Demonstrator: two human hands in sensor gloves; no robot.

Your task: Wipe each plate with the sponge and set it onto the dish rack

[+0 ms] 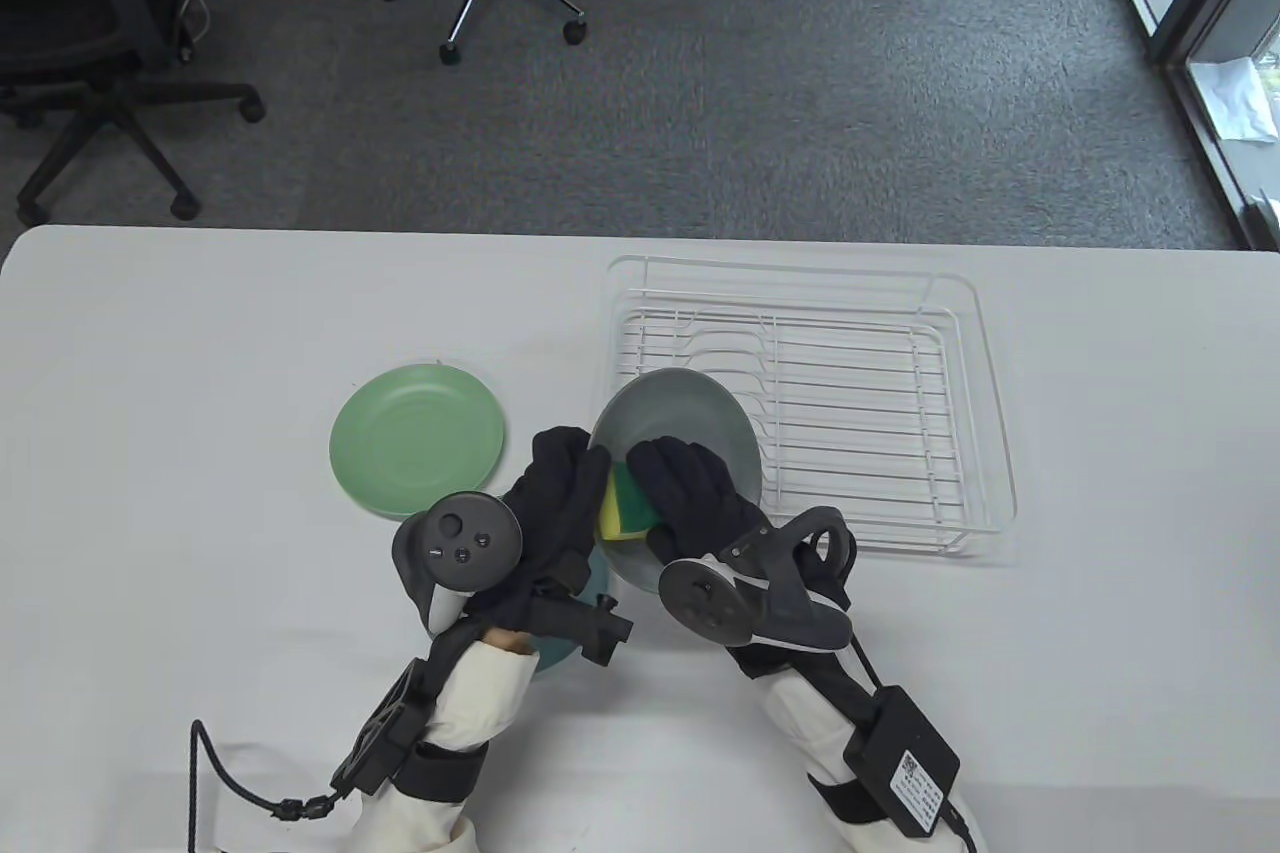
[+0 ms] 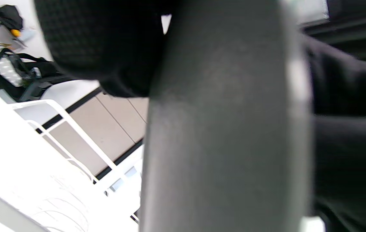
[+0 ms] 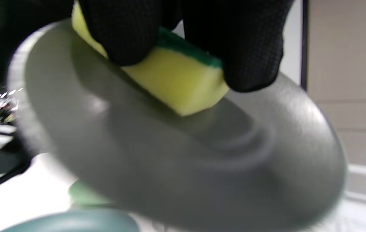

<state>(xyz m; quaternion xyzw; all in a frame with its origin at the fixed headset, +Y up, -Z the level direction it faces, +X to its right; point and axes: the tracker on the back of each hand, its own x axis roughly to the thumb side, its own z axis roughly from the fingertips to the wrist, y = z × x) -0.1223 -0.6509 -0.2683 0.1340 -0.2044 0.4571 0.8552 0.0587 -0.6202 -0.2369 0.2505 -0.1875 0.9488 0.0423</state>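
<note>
step: grey plate [image 1: 690,413] gripped by left hand [image 1: 555,503], being wiped | right hand [image 1: 690,493] fingers pinching sponge [image 1: 625,505] | next: probably rack [image 1: 860,393] at 2 o'clock

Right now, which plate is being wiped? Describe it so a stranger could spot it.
Start at the white wire dish rack. At its near left corner, the grey plate is held tilted off the table, with a yellow-green sponge pressed on it. The light green plate lies flat, untouched.
</note>
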